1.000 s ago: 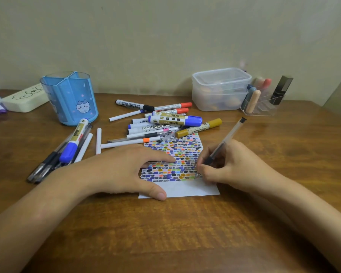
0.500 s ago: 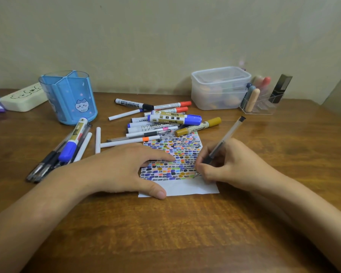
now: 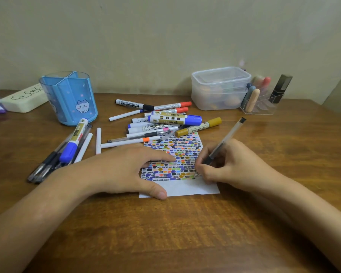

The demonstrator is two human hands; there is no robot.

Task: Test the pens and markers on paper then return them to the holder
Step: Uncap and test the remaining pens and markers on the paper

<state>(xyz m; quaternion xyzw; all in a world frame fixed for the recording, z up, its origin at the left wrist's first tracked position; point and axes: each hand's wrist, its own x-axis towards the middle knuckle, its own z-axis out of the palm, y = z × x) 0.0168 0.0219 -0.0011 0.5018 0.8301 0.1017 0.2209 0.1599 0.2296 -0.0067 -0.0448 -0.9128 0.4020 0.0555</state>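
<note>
Pinching a clear-barrelled gel pen (image 3: pixel 223 143), the right hand (image 3: pixel 228 164) marks the colour-swatched white paper (image 3: pixel 177 164); the left hand (image 3: pixel 124 170), fingers spread, steadies that paper. The blue plastic holder (image 3: pixel 71 99) stands behind, apparently empty.

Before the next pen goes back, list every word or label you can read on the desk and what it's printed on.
"WHITEBOARD MARKER": black-capped marker at the back of the pile.
"WHITEBOA…", rest covered: white marker mid-pile.
"PERMANENT": mustard-capped marker.
Gold-labelled blue marker: print too small to read.
Blue marker near the blue holder: unreadable.
The holder bears only a cartoon, no words.
</note>
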